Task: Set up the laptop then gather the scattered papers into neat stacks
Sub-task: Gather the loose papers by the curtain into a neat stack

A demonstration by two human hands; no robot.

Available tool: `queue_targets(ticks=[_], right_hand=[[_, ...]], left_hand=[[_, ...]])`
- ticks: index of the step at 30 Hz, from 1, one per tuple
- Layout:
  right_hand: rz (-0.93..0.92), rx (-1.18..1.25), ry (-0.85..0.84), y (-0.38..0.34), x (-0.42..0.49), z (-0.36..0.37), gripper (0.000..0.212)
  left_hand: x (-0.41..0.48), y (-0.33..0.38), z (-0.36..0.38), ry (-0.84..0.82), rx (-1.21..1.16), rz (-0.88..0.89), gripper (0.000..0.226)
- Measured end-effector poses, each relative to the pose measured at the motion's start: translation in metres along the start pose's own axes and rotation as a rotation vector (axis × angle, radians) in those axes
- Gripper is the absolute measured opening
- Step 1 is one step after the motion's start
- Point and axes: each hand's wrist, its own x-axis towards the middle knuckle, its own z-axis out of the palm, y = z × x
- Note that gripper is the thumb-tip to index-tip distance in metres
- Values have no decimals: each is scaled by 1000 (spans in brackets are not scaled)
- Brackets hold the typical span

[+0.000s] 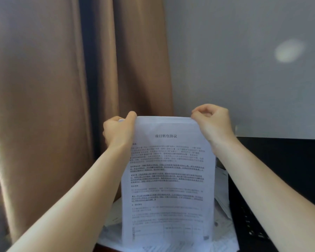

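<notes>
Papers [168, 179] stand upright, left hand [117, 132] and right hand [212, 122] pinching top corners.

The picture is dim and soft, with flat, slightly bluish tones. A pale oval patch of light [288, 50] glows on the wall [244, 79] in the upper right. The stack of paper [168, 179] at centre is the brightest surface; its heading reads clearly, but the small print smears. The curtain [35, 106] on the left is evenly shaded, with one deep dark fold. The lower right sinks to near black, and the forearms stretch and blur toward the bottom corners.
</notes>
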Motion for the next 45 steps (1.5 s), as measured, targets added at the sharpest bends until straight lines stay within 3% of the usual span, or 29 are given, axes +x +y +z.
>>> queue_targets(ticks=[13, 17, 18, 21, 25, 27, 29, 33, 37, 39, 42, 45], right_hand=[[-27, 79, 2, -3, 0, -5, 31], [-126, 111, -22, 1, -6, -10, 5], [-140, 122, -36, 4, -10, -14, 17], [-92, 233, -131, 24, -28, -28, 54], [139, 294, -457, 63, -60, -32, 47], [148, 292, -416, 76, -66, -25, 39], [107, 268, -346, 77, -67, -19, 18], [18, 237, -277, 71, -67, -4, 12], [2, 279, -143, 64, -72, 4, 11], [31, 333, -115, 57, -69, 1, 11], [171, 404, -240, 61, -58, -8, 31], [345, 417, -456, 85, -59, -11, 47]], left_hand=[[4, 1, -3, -19, 91, 59, 39], [6, -2, -2, 49, 122, 134, 38], [7, -1, 1, 68, 131, 135, 37], [10, -1, 8, 135, 151, 97, 28], [4, -1, 8, 188, 95, 181, 24], [-6, -9, -3, 123, 21, 279, 27], [-18, -33, -20, -17, -101, 313, 33], [-48, -92, -44, -402, -184, 115, 24], [-48, -96, -43, -421, -218, 115, 23], [-37, -87, -42, -524, -238, 96, 33], [-29, -88, -42, -680, -219, 19, 46], [-34, -111, -37, -633, -170, -111, 46]])
